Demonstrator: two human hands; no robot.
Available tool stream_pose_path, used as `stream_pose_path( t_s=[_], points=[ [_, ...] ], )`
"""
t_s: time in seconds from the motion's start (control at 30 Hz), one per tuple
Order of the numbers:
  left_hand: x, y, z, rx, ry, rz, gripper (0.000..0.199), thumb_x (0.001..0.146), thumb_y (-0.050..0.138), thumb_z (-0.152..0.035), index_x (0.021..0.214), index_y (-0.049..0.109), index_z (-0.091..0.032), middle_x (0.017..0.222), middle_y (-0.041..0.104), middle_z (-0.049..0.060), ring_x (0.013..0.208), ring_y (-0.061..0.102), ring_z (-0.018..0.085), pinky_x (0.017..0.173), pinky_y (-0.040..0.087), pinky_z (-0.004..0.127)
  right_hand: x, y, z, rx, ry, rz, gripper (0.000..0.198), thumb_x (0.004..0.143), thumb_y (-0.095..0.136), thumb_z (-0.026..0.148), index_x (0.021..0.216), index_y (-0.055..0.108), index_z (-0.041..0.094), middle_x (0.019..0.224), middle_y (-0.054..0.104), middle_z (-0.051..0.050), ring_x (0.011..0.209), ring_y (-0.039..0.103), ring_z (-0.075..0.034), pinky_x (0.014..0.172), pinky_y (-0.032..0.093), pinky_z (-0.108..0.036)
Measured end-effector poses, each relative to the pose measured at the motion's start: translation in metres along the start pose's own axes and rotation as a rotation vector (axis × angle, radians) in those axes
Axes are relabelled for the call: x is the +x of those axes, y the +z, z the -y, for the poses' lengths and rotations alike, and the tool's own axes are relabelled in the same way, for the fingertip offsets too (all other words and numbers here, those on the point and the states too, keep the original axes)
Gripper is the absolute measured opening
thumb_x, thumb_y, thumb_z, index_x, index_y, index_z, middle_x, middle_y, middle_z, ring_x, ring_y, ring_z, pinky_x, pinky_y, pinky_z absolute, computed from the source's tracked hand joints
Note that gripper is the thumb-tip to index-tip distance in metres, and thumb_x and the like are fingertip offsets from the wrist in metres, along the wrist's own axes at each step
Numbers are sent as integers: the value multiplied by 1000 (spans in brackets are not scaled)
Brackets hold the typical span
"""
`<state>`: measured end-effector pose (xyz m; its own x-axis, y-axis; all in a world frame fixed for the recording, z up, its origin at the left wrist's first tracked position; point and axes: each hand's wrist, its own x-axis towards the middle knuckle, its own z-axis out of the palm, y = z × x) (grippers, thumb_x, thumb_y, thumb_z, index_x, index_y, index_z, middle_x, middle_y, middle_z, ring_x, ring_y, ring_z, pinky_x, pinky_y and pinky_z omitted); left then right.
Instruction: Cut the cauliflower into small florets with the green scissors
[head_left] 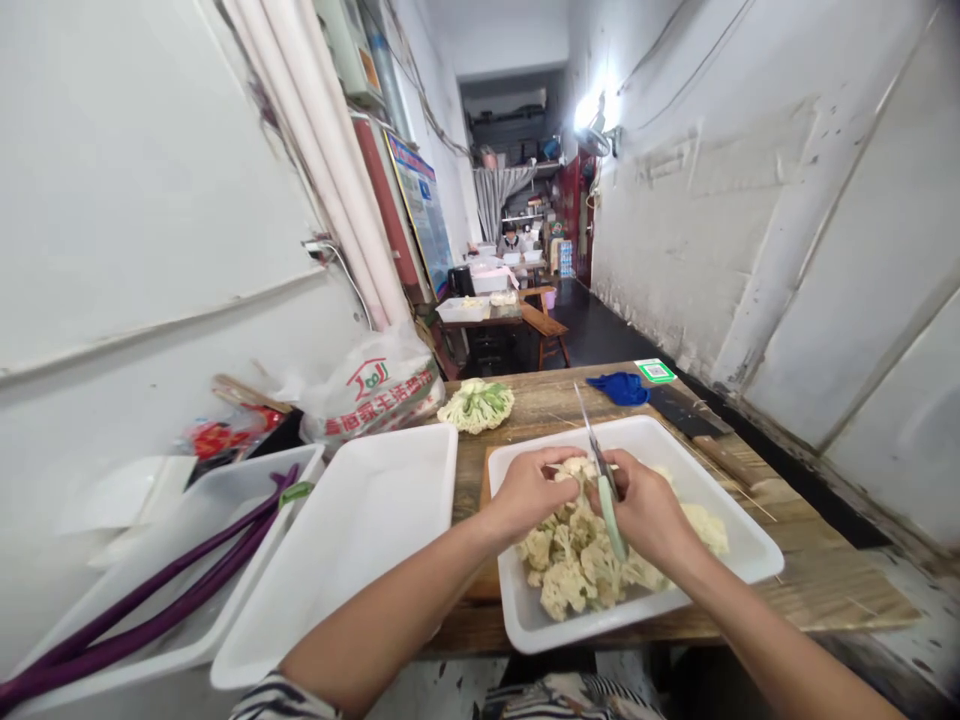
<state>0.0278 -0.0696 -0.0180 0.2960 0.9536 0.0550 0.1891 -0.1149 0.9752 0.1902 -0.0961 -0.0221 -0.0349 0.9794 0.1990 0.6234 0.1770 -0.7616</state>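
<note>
Both hands are over a white tray (750, 535) of pale cauliflower pieces (574, 580). My left hand (529, 490) is closed with its fingertips on a cauliflower floret (574, 467) above the pile. In my right hand (651, 510) is a small knife (589, 435), its narrow blade pointing up and away and its light green handle angled down toward me. The right fingers are close to the same floret; whether they touch it cannot be made out. A larger cauliflower piece (478, 405) with green stems lies on the wooden table behind the tray.
Left of the tray stands another white tray (367, 510), then one with long purple eggplants (225, 560). A printed plastic bag (375, 390) is behind them. A blue cloth-like item (619, 388), a dark cleaver (682, 412) and a QR card (655, 371) lie on the wooden table (840, 590).
</note>
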Motion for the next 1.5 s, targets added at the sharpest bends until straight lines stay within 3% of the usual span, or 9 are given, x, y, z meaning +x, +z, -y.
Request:
stream_pose_path(
  t_s=[0.23, 0.43, 0.7, 0.87, 1.0, 1.17, 1.3, 1.37, 1.5],
  points=[
    [8, 13, 0, 86, 62, -177, 34, 65, 62, -14, 98, 73, -18, 95, 73, 4, 79, 62, 16, 72, 48, 25, 8, 10, 0, -134, -3, -74, 30, 77, 56, 24, 106, 57, 23, 79, 74, -3, 73, 68, -25, 61, 42, -27],
    [24, 14, 13, 114, -45, -355, 33, 65, 62, -14, 97, 69, -16, 85, 70, 3, 73, 59, 15, 67, 46, 24, 21, 7, -8, -236, 40, -144, 32, 74, 58, 17, 106, 59, 22, 74, 70, -4, 69, 65, -25, 59, 37, -27],
    [24, -18, 26, 233, -37, -231, 32, 65, 65, -17, 96, 71, -16, 89, 71, 5, 76, 61, 16, 68, 50, 23, 38, -3, -30, -6, 103, 18, 16, 73, 66, 22, 88, 64, 21, 67, 67, -1, 66, 66, -21, 55, 43, -27],
    [29, -34, 30, 145, -51, -145, 35, 70, 69, -25, 103, 69, -15, 101, 68, 9, 77, 63, 16, 62, 55, 24, 36, -12, -26, 291, 175, 145, 37, 79, 66, 45, 101, 58, 18, 72, 68, -3, 50, 63, -16, 42, 44, -24],
    [32, -42, 30, 99, -101, -77, 34, 73, 67, -24, 104, 67, -11, 103, 68, 11, 78, 64, 16, 63, 59, 28, 18, -42, -19, 473, 207, 174, 44, 78, 65, 59, 91, 54, 18, 72, 67, -4, 43, 56, -11, 37, 42, -22],
    [32, -42, 33, 277, 73, 39, 48, 68, 66, -13, 116, 65, -16, 118, 66, 11, 100, 63, 20, 78, 57, 29, -14, -62, -30, 572, 221, 203, 45, 79, 64, 62, 82, 55, 18, 63, 64, -1, 43, 53, -11, 39, 41, -22],
    [32, -35, 33, 339, 150, 43, 58, 66, 65, -8, 122, 63, -23, 134, 55, 9, 106, 62, 20, 75, 56, 25, -31, -63, -44, 598, 230, 166, 41, 82, 64, 59, 84, 57, 18, 63, 65, -1, 43, 53, -11, 39, 38, -21],
    [33, -32, 32, 250, 73, 22, 52, 64, 67, -8, 115, 67, -19, 125, 60, 9, 103, 62, 20, 78, 56, 27, -37, -63, -46, 629, 235, 160, 41, 82, 64, 59, 85, 56, 19, 63, 64, -1, 43, 53, -11, 39, 38, -21],
    [38, -29, 24, -177, -314, 15, 12, 69, 68, -7, 81, 70, -10, 85, 69, 7, 78, 64, 12, 85, 55, 30, -49, -62, -44, 730, 219, 234, 41, 83, 63, 59, 98, 53, 22, 68, 65, -1, 50, 57, -13, 45, 43, -23]
  ],
)
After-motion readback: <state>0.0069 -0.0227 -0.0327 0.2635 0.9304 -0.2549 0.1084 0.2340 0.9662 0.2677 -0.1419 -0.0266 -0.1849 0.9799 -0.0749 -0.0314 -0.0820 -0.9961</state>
